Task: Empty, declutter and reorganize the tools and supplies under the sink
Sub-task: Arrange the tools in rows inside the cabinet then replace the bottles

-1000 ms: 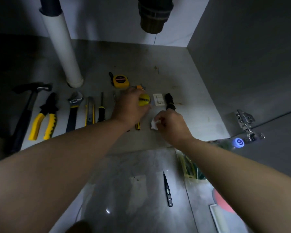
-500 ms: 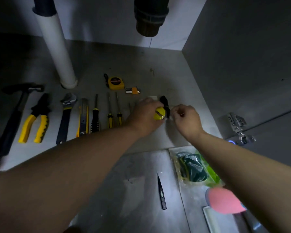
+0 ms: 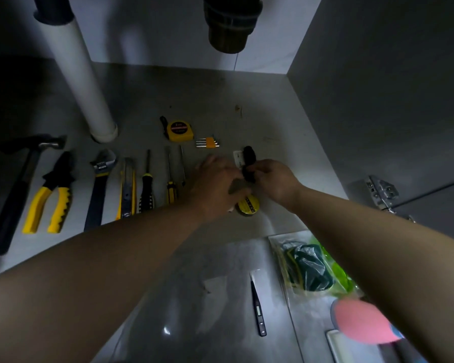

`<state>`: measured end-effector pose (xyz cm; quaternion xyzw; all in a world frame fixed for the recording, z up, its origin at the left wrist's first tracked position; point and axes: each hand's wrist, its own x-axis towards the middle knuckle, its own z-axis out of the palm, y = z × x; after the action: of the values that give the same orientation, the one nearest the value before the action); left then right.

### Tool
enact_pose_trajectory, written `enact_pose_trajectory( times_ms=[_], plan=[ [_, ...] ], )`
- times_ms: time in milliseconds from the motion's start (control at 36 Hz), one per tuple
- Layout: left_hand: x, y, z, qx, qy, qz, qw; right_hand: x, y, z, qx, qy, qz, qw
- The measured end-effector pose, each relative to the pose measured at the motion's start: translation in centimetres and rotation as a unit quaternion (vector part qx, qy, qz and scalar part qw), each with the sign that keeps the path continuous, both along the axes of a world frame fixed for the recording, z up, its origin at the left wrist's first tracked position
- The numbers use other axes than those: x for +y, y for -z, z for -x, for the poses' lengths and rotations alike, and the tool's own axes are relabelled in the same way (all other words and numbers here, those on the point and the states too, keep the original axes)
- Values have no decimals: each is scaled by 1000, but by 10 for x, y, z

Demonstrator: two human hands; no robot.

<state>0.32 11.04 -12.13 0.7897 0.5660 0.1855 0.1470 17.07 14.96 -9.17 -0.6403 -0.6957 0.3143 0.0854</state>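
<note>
Both my hands are over the right part of the cabinet floor [image 3: 273, 111]. My right hand [image 3: 275, 182] pinches a small black bundle [image 3: 248, 159] and holds it upright just above a small white card [image 3: 237, 157]. My left hand [image 3: 215, 184] hovers right beside it, fingers spread loosely and blurred, holding nothing that I can see. A yellow tape roll [image 3: 249, 204] lies flat on the floor just below both hands. Left of them, a hammer [image 3: 24, 176], yellow pliers [image 3: 50, 195], a wrench [image 3: 100, 184], a utility knife [image 3: 127, 189] and screwdrivers [image 3: 147, 187] lie in a row.
A yellow tape measure [image 3: 180, 131] and a hex key set [image 3: 207, 142] lie behind the hands. The white pipe [image 3: 84, 79] and the drain [image 3: 230, 24] come down at the back. On the floor outside lie a black pen-shaped tool [image 3: 257, 307], a bag of green items [image 3: 309, 265] and a pink object [image 3: 362, 323].
My left hand has let go of the yellow tape roll, which now lies on the floor. My right hand has taken hold of the black bundle.
</note>
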Motion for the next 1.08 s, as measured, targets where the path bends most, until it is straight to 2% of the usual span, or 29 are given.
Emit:
enact_pose_trajectory(
  times_ms=[83,250,333,472,583,667,778,833,917,1083],
  plan=[
    [7,2,14,-19,-43,-10,999,-2,1,4,17,-11,7,1000],
    [11,10,21,51,-34,32,998,-4,6,4,57,15,17,998],
    [11,11,22,74,-49,28,996,-6,9,-3,69,38,-17,997],
    [10,10,22,57,-62,46,995,-24,8,-19,85,68,-80,991],
    [2,4,18,46,-63,44,996,-60,0,-31,51,36,-139,988],
    [-8,-3,14,32,-76,15,996,-104,5,-38,30,-1,-81,996],
    [-24,-7,11,30,-63,-15,997,-163,35,-36,-119,-78,22,990],
    [-30,-6,11,28,-57,-16,998,-188,52,-32,-176,-60,108,977],
    [-38,-5,14,15,-55,-7,998,-217,72,-25,-183,-2,203,962],
    [-45,1,30,4,-93,8,996,-243,99,-13,-196,54,206,957]
  ],
)
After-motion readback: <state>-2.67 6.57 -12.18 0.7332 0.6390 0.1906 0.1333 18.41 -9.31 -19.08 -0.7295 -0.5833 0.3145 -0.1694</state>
